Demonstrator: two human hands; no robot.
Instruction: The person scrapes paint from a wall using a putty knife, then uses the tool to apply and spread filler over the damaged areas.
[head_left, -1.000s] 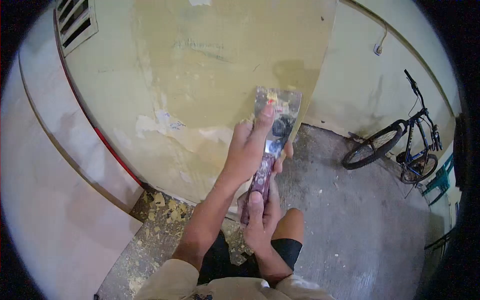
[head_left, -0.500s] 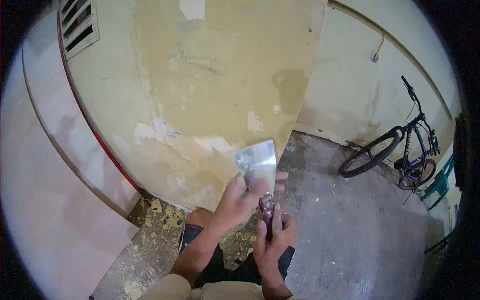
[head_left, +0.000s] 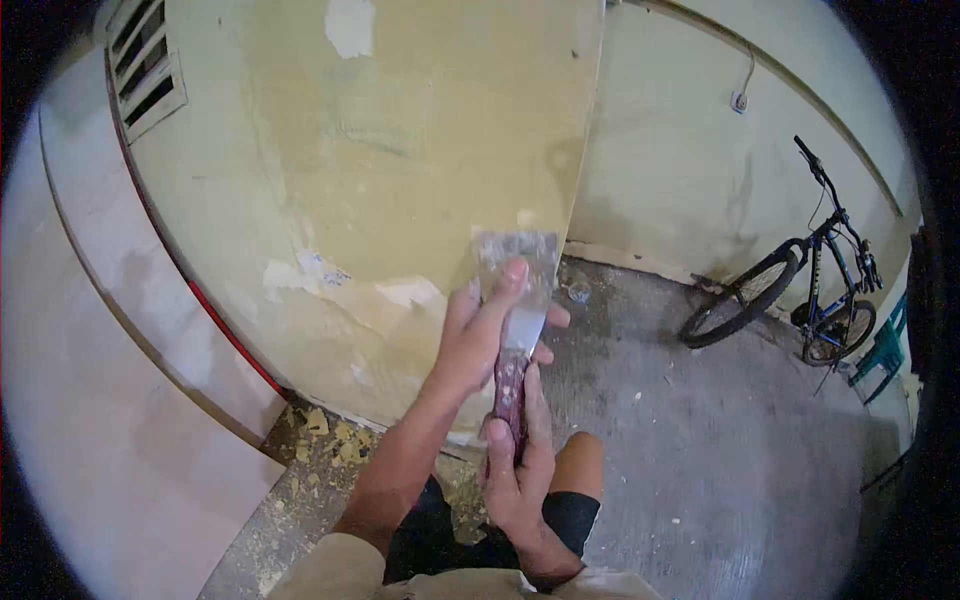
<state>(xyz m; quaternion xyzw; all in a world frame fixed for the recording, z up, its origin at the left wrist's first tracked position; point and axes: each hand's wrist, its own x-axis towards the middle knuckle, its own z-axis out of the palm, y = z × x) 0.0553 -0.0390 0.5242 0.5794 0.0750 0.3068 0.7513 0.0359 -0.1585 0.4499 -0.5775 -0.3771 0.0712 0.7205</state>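
A wide-bladed paint scraper (head_left: 524,328) points upward in front of me, its metal blade smeared near the edge. Its dark red handle, speckled with pale spots, sits in the closed fingers of my right hand (head_left: 520,485). My left hand (head_left: 472,340) grips the blade, thumb pressed on the near face and fingers reaching round behind. Beyond the blade stands a yellowish wall (head_left: 400,200) with several pale bare patches where paint is gone.
Yellow paint flakes (head_left: 318,425) litter the floor at the wall's foot. A bicycle (head_left: 830,260) leans by the right-hand wall, near a green chair-like object (head_left: 880,345). A pale low partition (head_left: 130,400) runs along the left. A vent (head_left: 150,70) is at upper left.
Both hands and the scraper have moved upward and slightly left in view. My left thumb now lies higher on the blade, whose face has turned. The view has shifted a little.
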